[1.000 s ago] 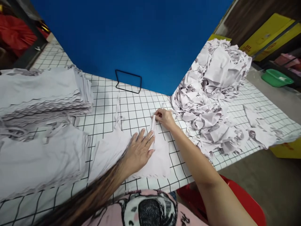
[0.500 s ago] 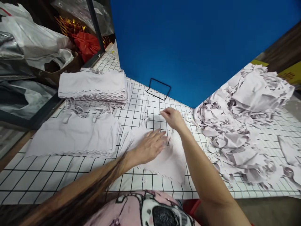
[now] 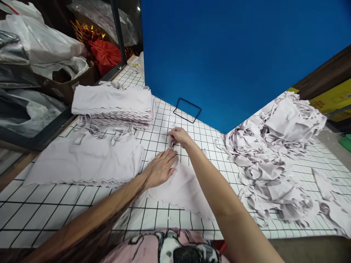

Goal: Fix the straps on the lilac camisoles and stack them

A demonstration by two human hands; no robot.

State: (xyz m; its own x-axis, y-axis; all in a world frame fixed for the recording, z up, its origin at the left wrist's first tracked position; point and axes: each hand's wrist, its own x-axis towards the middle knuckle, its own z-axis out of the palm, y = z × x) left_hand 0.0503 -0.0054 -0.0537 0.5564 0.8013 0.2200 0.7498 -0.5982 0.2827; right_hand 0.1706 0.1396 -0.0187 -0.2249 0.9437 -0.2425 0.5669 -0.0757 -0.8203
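Observation:
A pale pinkish-white garment piece (image 3: 183,186) with thin straps lies on the grid-patterned table in front of me. Flat on its upper left part rests my left hand (image 3: 162,166), fingers stretched out. Just beyond those fingertips, my right hand (image 3: 179,137) pinches a narrow fabric strap (image 3: 171,141) of the piece. My right forearm crosses over the garment's right side and hides some of it. To the left lies a stack of similar strapped pieces (image 3: 85,159) with wavy hems, and behind it a thicker folded stack (image 3: 112,100).
A large heap of fabric scraps (image 3: 274,146) covers the table's right side. A tall blue panel (image 3: 219,58) stands at the back, with a black rectangular outline (image 3: 187,109) at its lower edge. Plastic bags (image 3: 41,40) fill a shelf at left beside a dark metal post (image 3: 118,33).
My right hand has moved left from the garment's right strap to the left one and grips it. My left hand has slid slightly left. The view has shifted a little.

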